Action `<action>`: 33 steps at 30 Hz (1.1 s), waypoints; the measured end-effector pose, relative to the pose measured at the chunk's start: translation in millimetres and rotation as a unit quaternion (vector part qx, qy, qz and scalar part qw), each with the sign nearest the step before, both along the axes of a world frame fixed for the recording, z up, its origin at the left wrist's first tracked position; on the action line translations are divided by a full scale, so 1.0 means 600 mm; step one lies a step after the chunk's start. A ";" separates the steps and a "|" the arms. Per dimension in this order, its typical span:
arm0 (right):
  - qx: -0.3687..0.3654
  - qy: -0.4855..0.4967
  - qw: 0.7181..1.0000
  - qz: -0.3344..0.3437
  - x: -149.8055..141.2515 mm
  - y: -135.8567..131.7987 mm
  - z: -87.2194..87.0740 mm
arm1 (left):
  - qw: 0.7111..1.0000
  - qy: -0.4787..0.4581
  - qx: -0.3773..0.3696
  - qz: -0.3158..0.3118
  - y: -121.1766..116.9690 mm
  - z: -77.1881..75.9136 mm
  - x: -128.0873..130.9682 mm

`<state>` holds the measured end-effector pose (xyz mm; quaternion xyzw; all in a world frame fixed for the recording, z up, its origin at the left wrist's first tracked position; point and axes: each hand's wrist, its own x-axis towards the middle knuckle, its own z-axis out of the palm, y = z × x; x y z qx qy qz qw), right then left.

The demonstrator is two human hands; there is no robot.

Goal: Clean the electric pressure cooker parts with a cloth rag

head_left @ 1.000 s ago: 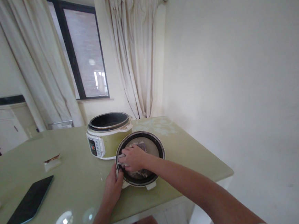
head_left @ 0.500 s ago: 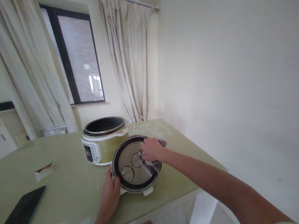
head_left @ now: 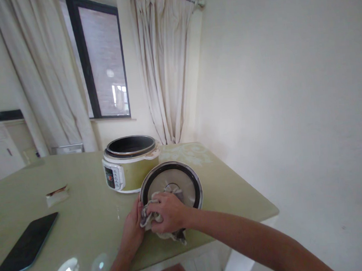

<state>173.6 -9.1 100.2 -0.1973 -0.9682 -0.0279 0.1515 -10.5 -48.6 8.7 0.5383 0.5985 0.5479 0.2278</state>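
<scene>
A round pressure cooker lid (head_left: 186,185) is tilted up on the table, its metal inner face and black sealing ring turned toward me. My left hand (head_left: 134,222) grips the lid's left edge. Bunched in my right hand (head_left: 170,211) is a patterned cloth (head_left: 151,215), pressed against the lower left of the lid's inner face. Cloth and fingers hide that part of the lid, and one end of the cloth hangs below it. Just behind stands the green and white electric pressure cooker (head_left: 136,172), uncovered, its dark inner pot showing.
The pale green glossy table (head_left: 87,180) carries a black tablet (head_left: 26,245) at left and a small whitish packet (head_left: 57,196) beyond it. A plain wall (head_left: 273,82) rises along the right side. Curtains (head_left: 166,70) and a window (head_left: 103,62) are behind the table.
My right hand has moved the cloth from the lid's right side across to its lower left. The left hand keeps hold of the lid's edge. The view has shifted slightly.
</scene>
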 end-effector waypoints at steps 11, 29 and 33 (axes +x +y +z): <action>0.178 -0.031 0.978 -0.100 -0.075 0.102 0.077 | 1.000 0.019 0.012 0.000 0.001 0.008 0.006; -0.139 0.209 0.959 -0.133 0.115 0.065 0.130 | 0.999 0.032 -0.005 0.020 -0.004 0.014 0.012; -0.108 0.258 0.953 -0.120 0.127 0.061 0.179 | 0.999 0.029 -0.015 0.015 -0.008 0.015 0.013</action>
